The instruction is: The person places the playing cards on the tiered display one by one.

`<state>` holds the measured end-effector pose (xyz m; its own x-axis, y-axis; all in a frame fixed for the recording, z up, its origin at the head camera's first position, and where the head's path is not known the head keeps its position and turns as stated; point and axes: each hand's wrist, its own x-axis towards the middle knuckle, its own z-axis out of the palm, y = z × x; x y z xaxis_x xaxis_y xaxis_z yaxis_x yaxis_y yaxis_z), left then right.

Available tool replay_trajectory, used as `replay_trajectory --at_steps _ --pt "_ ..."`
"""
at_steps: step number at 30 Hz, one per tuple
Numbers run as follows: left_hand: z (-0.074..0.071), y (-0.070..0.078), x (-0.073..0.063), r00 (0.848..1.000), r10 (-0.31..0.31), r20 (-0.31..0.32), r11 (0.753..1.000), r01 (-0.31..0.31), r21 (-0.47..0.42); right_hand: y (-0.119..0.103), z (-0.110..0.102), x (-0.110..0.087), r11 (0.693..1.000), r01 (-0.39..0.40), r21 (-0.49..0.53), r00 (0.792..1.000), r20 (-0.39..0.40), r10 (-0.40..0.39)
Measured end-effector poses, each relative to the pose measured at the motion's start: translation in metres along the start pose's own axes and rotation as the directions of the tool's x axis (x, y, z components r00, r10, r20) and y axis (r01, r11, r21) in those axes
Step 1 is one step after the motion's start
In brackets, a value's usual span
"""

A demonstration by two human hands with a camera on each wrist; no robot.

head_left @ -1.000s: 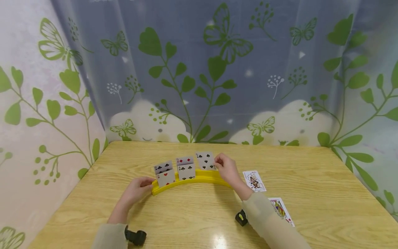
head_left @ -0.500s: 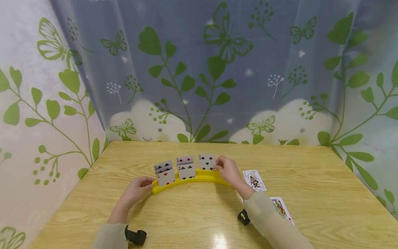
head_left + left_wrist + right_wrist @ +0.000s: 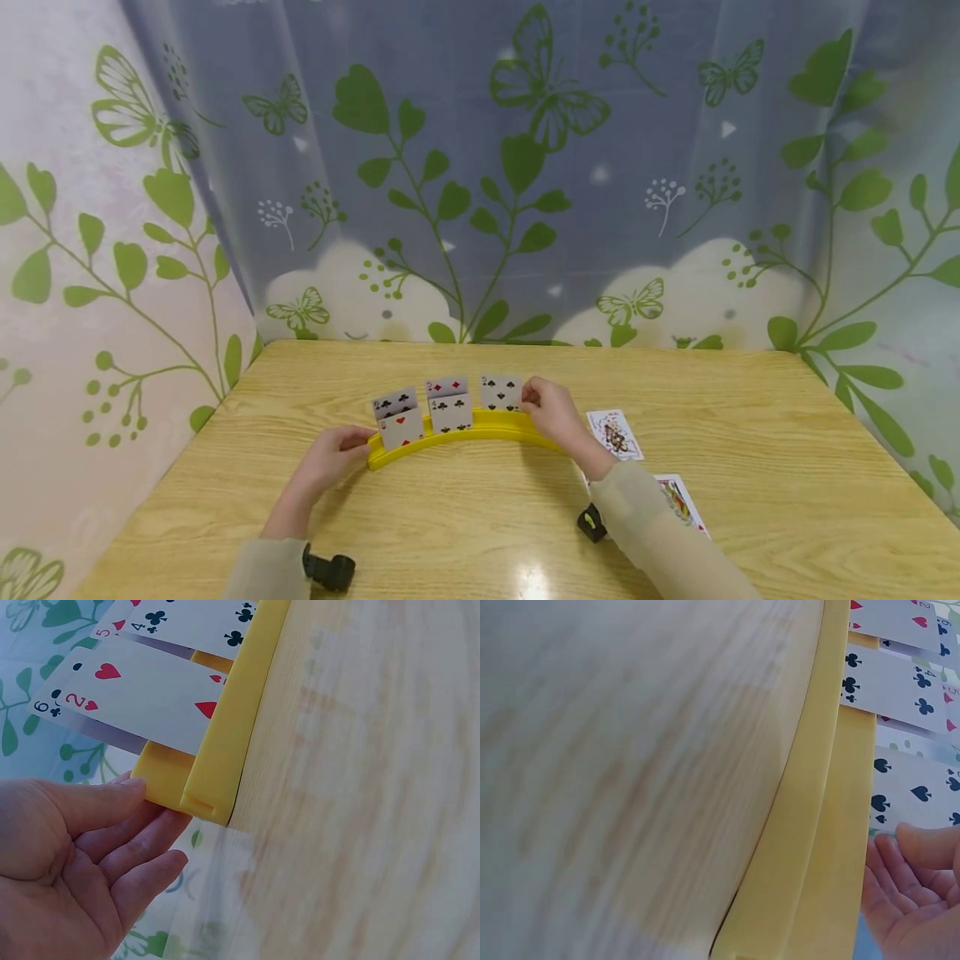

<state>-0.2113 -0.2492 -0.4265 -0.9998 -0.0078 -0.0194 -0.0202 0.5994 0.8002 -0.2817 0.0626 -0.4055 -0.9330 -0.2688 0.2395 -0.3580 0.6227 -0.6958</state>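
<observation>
A curved yellow card holder (image 3: 498, 426) stands on the table, bearing upright playing cards. My left hand (image 3: 330, 454) grips its left end, thumb (image 3: 112, 801) on one side and fingers below. My right hand (image 3: 553, 410) pinches the right edge of a five of spades (image 3: 500, 392), whose lower edge is at the holder's rear slot. In the right wrist view, thumb and fingertips meet at that card (image 3: 915, 791). Left of it, a four of clubs (image 3: 451, 414) stands before a five of diamonds (image 3: 447, 387). Farther left, a two of hearts (image 3: 401, 428) partly covers a six of clubs (image 3: 393, 401).
Face up on the wooden table (image 3: 780, 450), right of the holder, lie a joker-like card (image 3: 615, 436) and a face card (image 3: 681, 502) partly hidden by my right sleeve. A patterned curtain (image 3: 480, 208) hangs behind the table.
The five of spades has straightened from a slight tilt and shifted a little right and down toward the holder. My right hand moved slightly right with it. The left hand stays put.
</observation>
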Motion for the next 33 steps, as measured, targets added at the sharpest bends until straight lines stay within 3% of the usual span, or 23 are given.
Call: replay_trajectory --at_steps 11,25,33 --pt "0.0 -0.001 0.001 1.0 -0.007 -0.001 1.0 0.007 0.005 0.002 -0.02 -0.007 0.997 -0.069 0.035 0.996 0.054 0.067" --pt "-0.001 0.002 -0.001 1.0 -0.026 0.005 1.0 0.026 0.014 0.026 -0.065 -0.037 1.0 0.026 -0.013 0.994 0.105 -0.024" --pt "-0.002 0.003 -0.002 1.0 -0.025 0.017 1.0 0.024 0.017 0.037 -0.091 -0.059 0.997 0.013 -0.072 0.989 0.146 -0.002"
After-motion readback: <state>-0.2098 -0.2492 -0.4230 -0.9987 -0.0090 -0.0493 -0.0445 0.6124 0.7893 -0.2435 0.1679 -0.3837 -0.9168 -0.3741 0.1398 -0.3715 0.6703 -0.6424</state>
